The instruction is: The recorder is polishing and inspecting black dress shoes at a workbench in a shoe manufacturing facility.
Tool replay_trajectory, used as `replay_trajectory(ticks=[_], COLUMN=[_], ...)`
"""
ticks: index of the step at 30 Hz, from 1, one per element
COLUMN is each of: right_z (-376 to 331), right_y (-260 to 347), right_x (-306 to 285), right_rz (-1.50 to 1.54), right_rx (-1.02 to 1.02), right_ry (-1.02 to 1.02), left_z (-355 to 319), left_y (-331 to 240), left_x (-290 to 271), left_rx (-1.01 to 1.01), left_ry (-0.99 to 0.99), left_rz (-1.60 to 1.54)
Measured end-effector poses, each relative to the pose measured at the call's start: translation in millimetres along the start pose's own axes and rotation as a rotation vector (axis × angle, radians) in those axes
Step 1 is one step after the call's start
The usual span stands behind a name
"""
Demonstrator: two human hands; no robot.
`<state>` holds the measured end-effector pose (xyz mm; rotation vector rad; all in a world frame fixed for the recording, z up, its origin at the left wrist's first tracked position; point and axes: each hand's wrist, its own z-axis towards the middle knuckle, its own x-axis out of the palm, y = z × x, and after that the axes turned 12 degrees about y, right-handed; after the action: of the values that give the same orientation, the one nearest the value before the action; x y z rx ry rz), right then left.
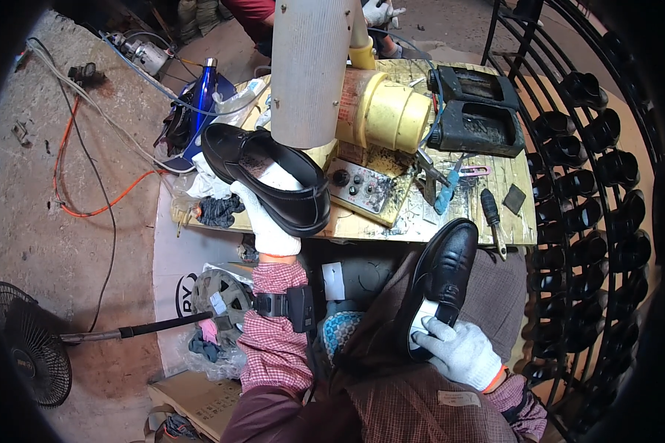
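My left hand [272, 232], in a white knit glove, holds a black leather loafer [309, 203] from below, its fingers mostly hidden behind the shoe. The loafer is raised at the front of the workbench, its opening turned up and a pale insole showing, close to the lower end of a grey tube [310, 81]. Above my lap, my gloved right hand [465, 356] grips a second black loafer [453, 255] by the heel end. Its toe points up and away, and the fingers reach into the opening over the white insole.
The workbench [517, 221] carries a yellow duct [395, 111], a control box [358, 186], black trays [480, 125], a hammer [431, 168] and a screwdriver [493, 221]. A shoe rack [569, 199] stands right; a fan [33, 354] stands left. Another person's gloved hand [380, 13] shows beyond.
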<state>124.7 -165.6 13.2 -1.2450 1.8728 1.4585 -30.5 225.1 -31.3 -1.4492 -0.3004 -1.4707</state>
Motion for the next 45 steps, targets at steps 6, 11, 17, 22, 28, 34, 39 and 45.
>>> replay_trajectory(ticks=[6,11,17,22,28,34,39,45], right_z=[-10,-50,-54,-76,-141,-221,-302,-394], right_y=[-2,-5,14,32,40,22,3,-79], right_x=[-7,-54,-50,-19,-11,20,66,130], right_rz=[0.094,0.714,0.521,0.009,0.100,0.617,0.690,0.612], right_rx=[-0.069,-0.346,-0.596,-0.235,0.117,0.304,1.127,1.567], right_ry=[-0.174,-0.485,-0.415,-0.596,-0.500,-1.068,-0.911,-0.537], left_z=[-19,-121,-160,-136,-149,-172,-147,-98], left_y=[-2,29,87,162,236,287,261,221], left_x=[22,57,60,87,139,178,176,164], left_rx=[-0.011,-0.159,-0.966,-1.297,-1.557,-1.706,-1.527,-1.311], left_ry=[0.187,-0.053,0.010,0.316,0.617,0.784,0.580,0.288], left_rz=[-0.565,-0.738,0.206,0.337,0.315,0.290,0.486,0.548])
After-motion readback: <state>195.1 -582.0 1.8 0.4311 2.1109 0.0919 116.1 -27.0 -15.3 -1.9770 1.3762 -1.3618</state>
